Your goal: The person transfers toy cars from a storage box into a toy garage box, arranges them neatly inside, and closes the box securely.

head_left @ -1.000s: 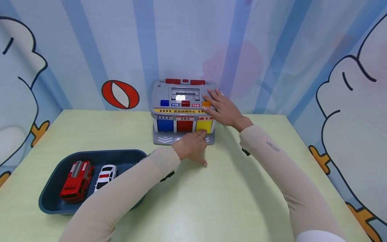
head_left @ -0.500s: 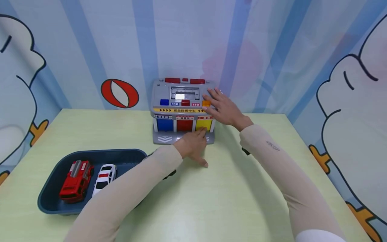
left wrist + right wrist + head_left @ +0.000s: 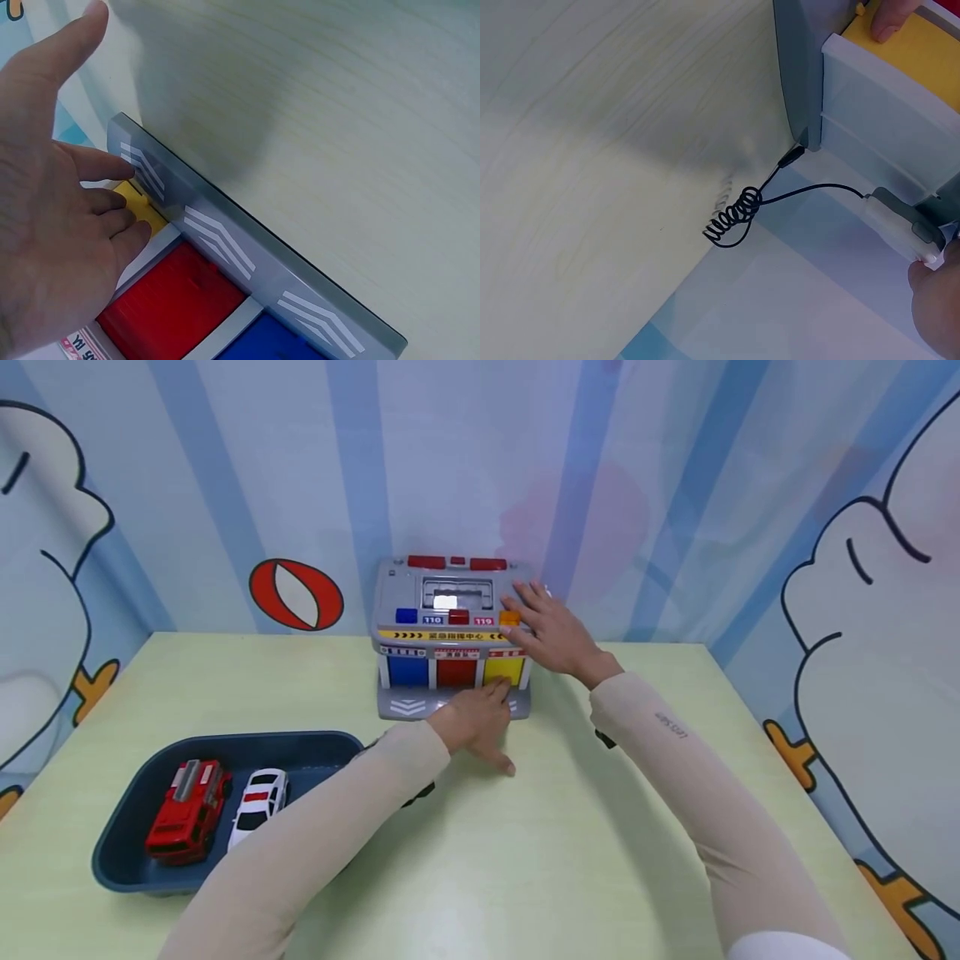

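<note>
A grey toy emergency station (image 3: 390, 593) stands at the back of the table, with a blue door (image 3: 408, 672), a red door (image 3: 456, 672) and a yellow door (image 3: 501, 669) along its front. My left hand (image 3: 478, 720) reaches across the grey front ramp (image 3: 217, 232), and its fingertips touch the yellow door low down. Its thumb stretches away from the other fingers. Over the station's top right corner lies my right hand (image 3: 553, 631), fingers spread beside the orange button (image 3: 510, 617). In the right wrist view, part of that hand is near a white handset (image 3: 900, 229).
A dark blue tray (image 3: 120, 835) at the left holds a red fire truck (image 3: 187, 814) and a white car (image 3: 257, 802); my left forearm hides part of it. A black coiled cord (image 3: 739, 214) runs from the station to the handset. A printed curtain (image 3: 465, 460) hangs behind the table.
</note>
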